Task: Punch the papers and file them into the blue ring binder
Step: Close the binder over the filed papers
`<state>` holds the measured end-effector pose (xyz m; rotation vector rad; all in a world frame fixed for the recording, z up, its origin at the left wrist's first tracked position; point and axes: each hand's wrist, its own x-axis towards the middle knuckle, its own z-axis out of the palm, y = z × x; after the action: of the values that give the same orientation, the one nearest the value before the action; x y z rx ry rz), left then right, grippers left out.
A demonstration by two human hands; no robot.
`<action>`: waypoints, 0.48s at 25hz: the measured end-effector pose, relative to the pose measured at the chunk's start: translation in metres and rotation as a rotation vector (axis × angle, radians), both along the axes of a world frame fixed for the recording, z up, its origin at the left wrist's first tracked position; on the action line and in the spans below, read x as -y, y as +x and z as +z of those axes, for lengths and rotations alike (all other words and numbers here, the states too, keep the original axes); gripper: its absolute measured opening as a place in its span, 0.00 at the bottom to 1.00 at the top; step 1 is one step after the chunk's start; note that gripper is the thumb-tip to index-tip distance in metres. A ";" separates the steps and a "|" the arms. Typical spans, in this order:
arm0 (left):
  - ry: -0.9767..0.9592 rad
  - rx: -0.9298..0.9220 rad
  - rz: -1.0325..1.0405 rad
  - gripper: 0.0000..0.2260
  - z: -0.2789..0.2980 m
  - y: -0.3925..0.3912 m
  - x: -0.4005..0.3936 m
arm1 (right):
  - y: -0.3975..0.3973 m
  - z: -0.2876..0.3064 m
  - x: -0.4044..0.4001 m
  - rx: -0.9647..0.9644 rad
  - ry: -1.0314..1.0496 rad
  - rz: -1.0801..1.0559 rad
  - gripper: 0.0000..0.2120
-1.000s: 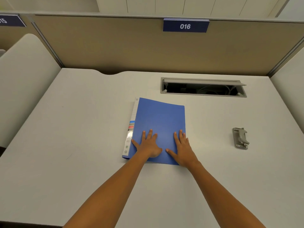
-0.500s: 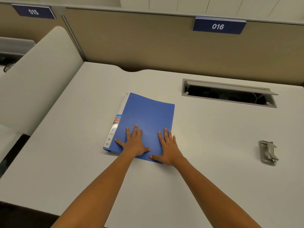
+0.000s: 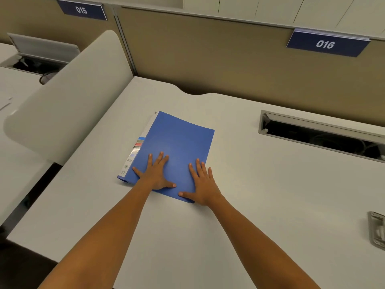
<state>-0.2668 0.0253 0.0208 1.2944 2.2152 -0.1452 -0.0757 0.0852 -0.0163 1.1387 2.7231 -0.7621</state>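
The blue ring binder lies closed and flat on the white desk, its labelled spine to the left. My left hand presses flat on the cover's near left part, fingers spread. My right hand lies flat on the near right corner, fingers straight, thumb out to the left. A grey metal hole punch sits at the right edge of the view, partly cut off. No loose papers are in sight.
An open cable hatch is set into the desk at the back right. A beige partition with the sign 016 runs along the back. A rounded white divider stands at the left, with a neighbouring desk beyond.
The view has swung left, so the binder, hatch and punch sit further right in frame. Both hands stay flat on the binder cover.
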 end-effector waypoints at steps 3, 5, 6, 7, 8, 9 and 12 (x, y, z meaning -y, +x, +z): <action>0.010 0.007 0.012 0.52 0.000 -0.019 -0.002 | -0.016 -0.003 -0.005 -0.007 0.023 0.019 0.56; 0.011 0.005 0.022 0.52 0.002 -0.030 -0.003 | -0.028 -0.004 -0.010 -0.001 0.028 0.039 0.56; 0.007 0.016 0.027 0.52 0.002 -0.034 -0.002 | -0.032 -0.004 -0.011 0.004 0.029 0.054 0.55; 0.007 0.017 0.028 0.52 0.003 -0.037 -0.002 | -0.036 -0.004 -0.012 0.010 0.030 0.054 0.55; 0.007 0.015 0.025 0.52 0.003 -0.040 -0.003 | -0.038 -0.004 -0.013 0.014 0.034 0.056 0.55; 0.003 0.012 0.023 0.52 0.004 -0.041 -0.003 | -0.040 -0.003 -0.014 0.021 0.033 0.052 0.53; -0.002 0.006 0.018 0.52 0.006 -0.040 -0.004 | -0.039 -0.005 -0.013 0.025 0.046 0.060 0.48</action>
<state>-0.3072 0.0296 0.0267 1.2714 2.2205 -0.1357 -0.1147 0.0978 -0.0215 1.0623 2.7539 -0.6766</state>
